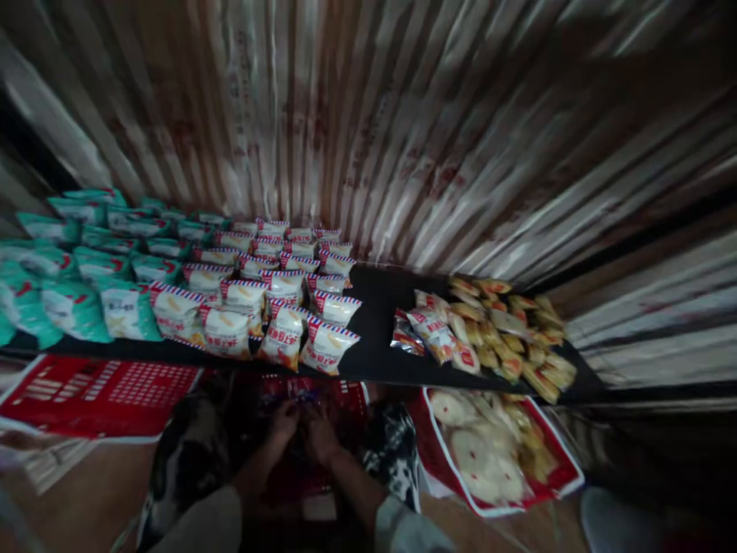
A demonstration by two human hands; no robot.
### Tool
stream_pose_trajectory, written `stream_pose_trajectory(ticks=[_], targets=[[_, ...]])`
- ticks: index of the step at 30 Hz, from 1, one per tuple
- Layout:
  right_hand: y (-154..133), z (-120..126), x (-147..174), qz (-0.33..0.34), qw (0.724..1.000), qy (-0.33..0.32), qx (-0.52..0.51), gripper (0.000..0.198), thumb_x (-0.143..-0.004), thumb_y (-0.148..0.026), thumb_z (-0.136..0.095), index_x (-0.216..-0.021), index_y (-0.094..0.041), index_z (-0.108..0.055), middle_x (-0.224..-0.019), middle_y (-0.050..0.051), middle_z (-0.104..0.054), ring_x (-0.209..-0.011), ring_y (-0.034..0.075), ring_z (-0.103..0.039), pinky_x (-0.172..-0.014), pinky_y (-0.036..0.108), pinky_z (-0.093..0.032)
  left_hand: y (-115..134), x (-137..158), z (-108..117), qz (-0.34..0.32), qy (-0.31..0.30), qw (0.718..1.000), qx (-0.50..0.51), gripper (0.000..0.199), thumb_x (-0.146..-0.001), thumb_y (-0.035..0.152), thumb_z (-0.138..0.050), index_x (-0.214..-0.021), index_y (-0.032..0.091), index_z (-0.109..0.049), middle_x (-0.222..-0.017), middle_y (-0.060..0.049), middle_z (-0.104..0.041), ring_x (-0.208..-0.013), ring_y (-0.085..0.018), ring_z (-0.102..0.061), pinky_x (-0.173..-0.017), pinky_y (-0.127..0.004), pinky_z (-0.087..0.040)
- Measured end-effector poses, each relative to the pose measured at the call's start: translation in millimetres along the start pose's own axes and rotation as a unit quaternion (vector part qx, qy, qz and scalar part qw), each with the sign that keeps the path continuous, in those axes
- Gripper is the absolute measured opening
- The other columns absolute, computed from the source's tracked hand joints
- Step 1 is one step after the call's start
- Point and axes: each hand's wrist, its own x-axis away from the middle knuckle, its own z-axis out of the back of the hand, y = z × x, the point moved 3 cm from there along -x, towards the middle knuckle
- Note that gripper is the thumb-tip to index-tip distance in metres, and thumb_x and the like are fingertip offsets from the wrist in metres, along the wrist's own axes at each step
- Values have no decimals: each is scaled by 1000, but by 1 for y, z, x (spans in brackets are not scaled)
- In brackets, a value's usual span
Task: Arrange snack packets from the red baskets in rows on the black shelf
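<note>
Low between my knees, my left hand [284, 421] and my right hand [319, 434] reach close together into a dark red basket [361, 395]. Dark packets [302, 394] with a purplish tint lie by my fingertips, too dim to name. Shadow and blur hide my fingers, so their grip does not show. Just beyond my hands runs a black shelf [371, 338]. On its near middle stand rows of white snack bags [227, 330] with red lettering and striped top edges. Teal snack bags [130, 307] fill the left end.
Toward the shelf's right end lies a loose pile of yellow packets [507, 338], with a few white-and-red packets [434, 332] beside it. Below stands a red basket with a white rim [454, 465], holding pale bags. Another red basket [109, 392] is at left. Corrugated sheeting [368, 138] rises behind.
</note>
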Motion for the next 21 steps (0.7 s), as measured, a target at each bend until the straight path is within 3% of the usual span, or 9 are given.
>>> stream_pose_trajectory(ticks=[3,10,15,21], targets=[[4,-6,0,-23,1000,-10,-8,49,-79,-7,-48,-127,-12,-57,-134,17,-56,-127,27,-49,-113,48,-25,-11,-1,-1,17,4,1000,20,21,-66,29,-68,-80,13,-68,-75,-7,-72,-66,-19,-67,-60,-27,-51],[-1,3,17,33,995,88,-35,37,-79,-2,-43,-104,-14,-68,-107,13,-69,-104,23,-60,-94,36,-46,-13,23,12,-32,49,997,54,36,-57,49,-69,-70,16,-70,-69,-7,-72,-66,-23,-66,-66,-33,-53],[-21,8,33,57,986,156,-11,28,-81,-5,-45,-96,-16,-66,-99,10,-67,-95,21,-58,-86,34,-48,-5,55,29,-102,97,988,63,48,-57,62,-58,-71,18,-69,-76,-10,-73,-74,-26,-67,-75,-39,-53],[-41,5,55,119,978,173,16,20,-81,-9,-48,-92,-17,-63,-95,8,-64,-93,21,-55,-86,35,-47,-13,84,39,-140,113,982,64,49,-55,67,-51,-67,21,-64,-76,-11,-72,-73,-29,-67,-76,-44,-54]])
